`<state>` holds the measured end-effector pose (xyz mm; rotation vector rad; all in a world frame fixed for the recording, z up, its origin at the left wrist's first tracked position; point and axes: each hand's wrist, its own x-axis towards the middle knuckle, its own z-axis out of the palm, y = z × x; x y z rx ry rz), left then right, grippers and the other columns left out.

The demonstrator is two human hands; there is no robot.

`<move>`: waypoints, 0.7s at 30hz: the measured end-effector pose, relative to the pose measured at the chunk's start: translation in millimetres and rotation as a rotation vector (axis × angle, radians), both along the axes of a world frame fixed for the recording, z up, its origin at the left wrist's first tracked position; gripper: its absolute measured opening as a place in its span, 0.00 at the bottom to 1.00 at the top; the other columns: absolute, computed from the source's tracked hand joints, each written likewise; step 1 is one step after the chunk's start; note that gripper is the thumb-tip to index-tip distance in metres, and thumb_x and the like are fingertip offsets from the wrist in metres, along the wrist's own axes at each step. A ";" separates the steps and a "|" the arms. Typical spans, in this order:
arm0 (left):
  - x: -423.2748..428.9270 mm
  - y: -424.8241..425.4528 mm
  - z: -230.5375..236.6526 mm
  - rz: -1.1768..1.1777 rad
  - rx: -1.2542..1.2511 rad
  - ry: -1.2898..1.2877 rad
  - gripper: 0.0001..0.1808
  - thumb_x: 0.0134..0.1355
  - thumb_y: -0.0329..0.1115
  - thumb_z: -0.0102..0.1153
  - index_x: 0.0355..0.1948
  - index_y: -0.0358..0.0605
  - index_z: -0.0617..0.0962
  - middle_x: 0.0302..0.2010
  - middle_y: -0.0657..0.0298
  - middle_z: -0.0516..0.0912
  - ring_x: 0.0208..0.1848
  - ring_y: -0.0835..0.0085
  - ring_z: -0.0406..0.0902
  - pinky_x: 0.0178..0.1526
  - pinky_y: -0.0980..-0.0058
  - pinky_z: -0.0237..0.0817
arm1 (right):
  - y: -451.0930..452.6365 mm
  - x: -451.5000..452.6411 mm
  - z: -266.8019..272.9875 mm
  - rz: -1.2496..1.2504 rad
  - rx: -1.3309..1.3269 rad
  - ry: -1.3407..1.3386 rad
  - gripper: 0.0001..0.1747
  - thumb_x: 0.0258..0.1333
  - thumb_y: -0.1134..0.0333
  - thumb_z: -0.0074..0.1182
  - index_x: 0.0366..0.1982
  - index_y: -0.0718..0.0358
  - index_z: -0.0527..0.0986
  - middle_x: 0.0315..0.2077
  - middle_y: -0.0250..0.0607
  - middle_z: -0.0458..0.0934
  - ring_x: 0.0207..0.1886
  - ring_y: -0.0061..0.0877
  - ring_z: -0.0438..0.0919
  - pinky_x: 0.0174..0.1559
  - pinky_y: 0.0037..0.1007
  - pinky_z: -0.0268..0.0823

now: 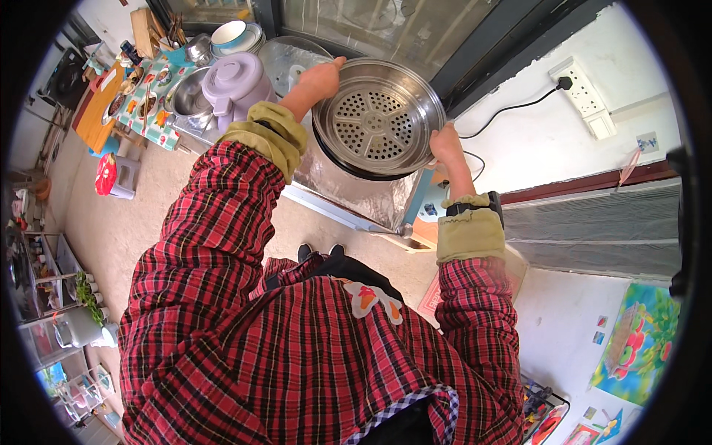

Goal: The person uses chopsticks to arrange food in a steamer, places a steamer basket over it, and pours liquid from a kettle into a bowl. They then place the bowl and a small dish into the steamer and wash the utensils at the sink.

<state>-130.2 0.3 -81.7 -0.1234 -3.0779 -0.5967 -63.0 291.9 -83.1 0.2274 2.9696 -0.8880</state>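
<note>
A stainless-steel steamer (pixel 374 130) with a perforated bottom is in front of me, tilted towards me, with nothing lying on its holes. My left hand (pixel 320 82) grips its left side near the rim. On the opposite side, my right hand (pixel 447 144) holds the edge, probably by a handle that the fingers hide. A dark round rim (pixel 361 171) shows just under the steamer; whether the two touch I cannot tell. Left of the steamer, partly behind my left hand, lies a clear glass lid (pixel 289 53) with a pale knob.
The foil-covered counter (pixel 356 196) has a metal front edge. A lilac lidded jug (pixel 236 83), a steel bowl (pixel 192 94) and stacked bowls (pixel 229 34) stand left. A black cord (pixel 503 109) runs to a wall power strip (pixel 581 94) at right. A stool (pixel 125 178) stands on the floor.
</note>
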 end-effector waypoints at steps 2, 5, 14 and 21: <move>1.2 1.0 1.3 -0.008 0.002 0.004 0.29 0.58 0.35 0.44 0.62 0.62 0.58 0.49 0.53 0.75 0.49 0.56 0.73 0.49 0.60 0.64 | 1.0 1.0 -0.4 0.000 0.001 0.006 0.20 0.52 0.67 0.42 0.41 0.77 0.63 0.37 0.67 0.73 0.42 0.51 0.73 0.45 0.41 0.66; 4.3 3.6 4.7 0.000 -0.040 -0.017 0.30 0.58 0.36 0.43 0.63 0.61 0.56 0.49 0.51 0.75 0.50 0.56 0.73 0.50 0.59 0.63 | -0.9 2.4 -2.1 -0.024 0.014 0.032 0.20 0.52 0.66 0.42 0.41 0.77 0.63 0.38 0.65 0.73 0.43 0.51 0.73 0.45 0.41 0.65; 35.5 12.0 34.8 0.064 0.128 0.300 0.31 0.56 0.48 0.50 0.59 0.50 0.60 0.45 0.48 0.75 0.46 0.53 0.74 0.46 0.59 0.65 | 6.1 -12.3 -16.0 -0.074 0.129 0.066 0.20 0.50 0.66 0.40 0.40 0.76 0.66 0.37 0.66 0.73 0.41 0.53 0.74 0.45 0.42 0.65; 139.9 0.0 -3.5 0.233 0.678 0.689 0.20 0.56 0.39 0.53 0.50 0.47 0.72 0.41 0.56 0.78 0.33 0.61 0.78 0.37 0.66 0.68 | 12.0 -22.9 -27.8 -0.080 0.262 0.056 0.21 0.49 0.66 0.40 0.39 0.78 0.66 0.36 0.67 0.74 0.40 0.52 0.75 0.44 0.41 0.67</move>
